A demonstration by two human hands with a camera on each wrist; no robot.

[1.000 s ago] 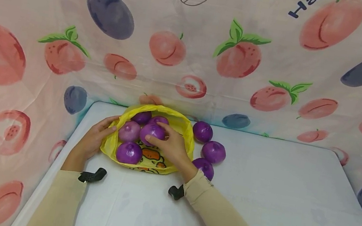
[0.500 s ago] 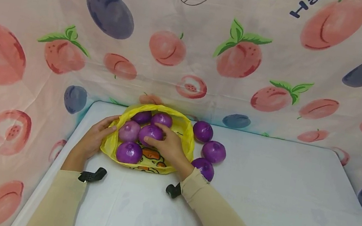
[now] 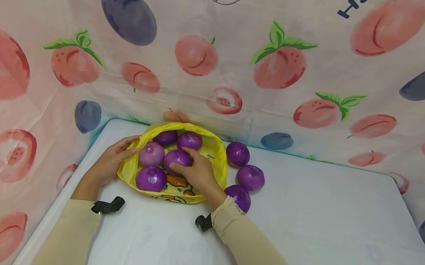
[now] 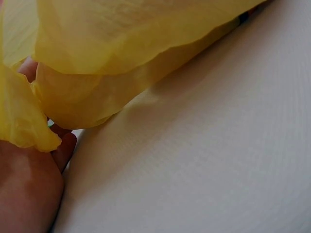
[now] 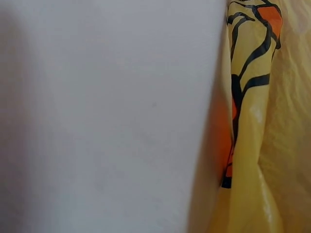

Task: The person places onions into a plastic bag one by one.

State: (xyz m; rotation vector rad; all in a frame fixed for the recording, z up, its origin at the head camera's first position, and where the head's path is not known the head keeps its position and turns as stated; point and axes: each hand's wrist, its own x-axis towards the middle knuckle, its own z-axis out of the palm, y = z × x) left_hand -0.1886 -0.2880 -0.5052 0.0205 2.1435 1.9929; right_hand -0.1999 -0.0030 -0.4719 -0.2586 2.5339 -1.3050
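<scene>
A yellow plastic bag (image 3: 130,174) with a printed cartoon lies mouth up at the back left of the table, its rim spread wide. My left hand (image 3: 108,163) holds the bag's left rim, thumb on the near side and fingers behind the plastic. In the left wrist view, yellow folds (image 4: 97,92) hide most of those fingers. My right hand (image 3: 201,173) reaches inside over the right rim and grips a purple onion (image 3: 176,158) between thumb and fingers. Around it in the bag sit several more onions, among them a paler one (image 3: 151,154) and a shiny front one (image 3: 151,178).
Three purple onions stand just right of the bag: a rear one (image 3: 237,154), a middle one (image 3: 251,178) and a front one (image 3: 239,197) partly behind my right wrist. The white table (image 3: 324,245) ends at a fruit-print curtain (image 3: 249,63) at the back and left.
My right hand has come slightly left and down with its onion among the others, and the onion behind it shows more fully. My left hand stays at the rim.
</scene>
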